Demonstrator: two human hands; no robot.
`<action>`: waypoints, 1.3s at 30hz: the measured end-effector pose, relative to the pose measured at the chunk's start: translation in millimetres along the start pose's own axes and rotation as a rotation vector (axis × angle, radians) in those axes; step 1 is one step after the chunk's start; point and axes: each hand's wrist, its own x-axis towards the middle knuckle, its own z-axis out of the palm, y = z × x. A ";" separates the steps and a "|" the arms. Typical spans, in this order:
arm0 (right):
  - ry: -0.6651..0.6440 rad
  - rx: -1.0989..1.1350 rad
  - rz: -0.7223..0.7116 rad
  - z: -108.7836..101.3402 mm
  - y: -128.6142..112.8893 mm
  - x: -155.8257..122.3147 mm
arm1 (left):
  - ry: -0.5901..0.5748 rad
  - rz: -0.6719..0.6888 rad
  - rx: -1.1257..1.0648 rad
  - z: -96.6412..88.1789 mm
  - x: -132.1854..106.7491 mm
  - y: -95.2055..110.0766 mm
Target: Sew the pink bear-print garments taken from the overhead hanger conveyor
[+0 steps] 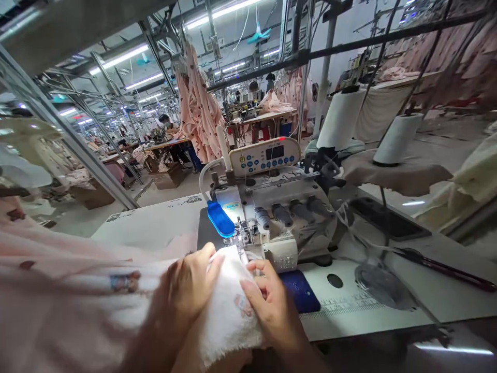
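Note:
A pale, fuzzy piece of fabric (229,305) with a small printed figure lies under both hands, its far end close to the needle area of an overlock sewing machine (279,248). My left hand (190,280) is closed on the fabric's left side, thumb on top. On the right edge, my right hand (267,295) pinches the cloth between thumb and fingers. A lamp under a blue paddle-shaped cover (220,218) lights the sewing spot. More pink printed fabric (97,290) spreads to the left, beneath my left forearm.
Thread cones (341,119) stand behind the machine at right, near its control panel (266,155). A dark blue phone-like object (298,291) lies on the white machine table (349,321). Pink garments (200,103) hang beyond. Several people sit at machines farther back.

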 end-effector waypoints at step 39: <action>-0.150 -0.047 0.077 -7.0 12.7 -34.1 | 0.477 0.430 -0.631 66.5 -86.0 13.4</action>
